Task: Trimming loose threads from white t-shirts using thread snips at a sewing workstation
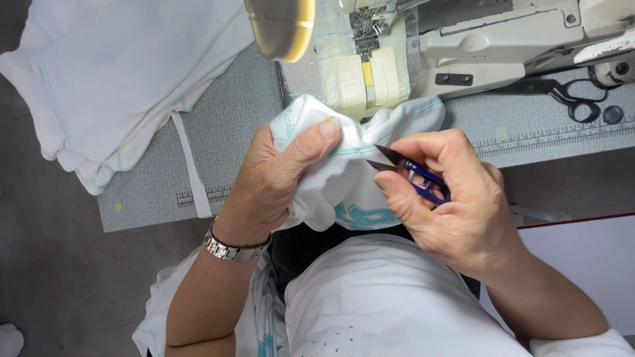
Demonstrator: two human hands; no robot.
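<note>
My left hand [281, 175] grips a bunched white garment [344, 182] with teal stitching and a teal print, thumb pressed on its seam. My right hand [450, 198] holds small blue-handled thread snips [410, 173], whose blades point left and sit open at the teal seam next to my left thumb. The cloth hangs over the front edge of the grey sewing table [225, 132], just below the presser foot [367, 30] of the sewing machine [476, 39].
A pile of white fabric [112, 73] lies at the table's left end, with a strip hanging down. Black scissors [562, 92] lie at the right by the machine. A round yellowish lamp [281, 26] hangs overhead. More white cloth covers my lap.
</note>
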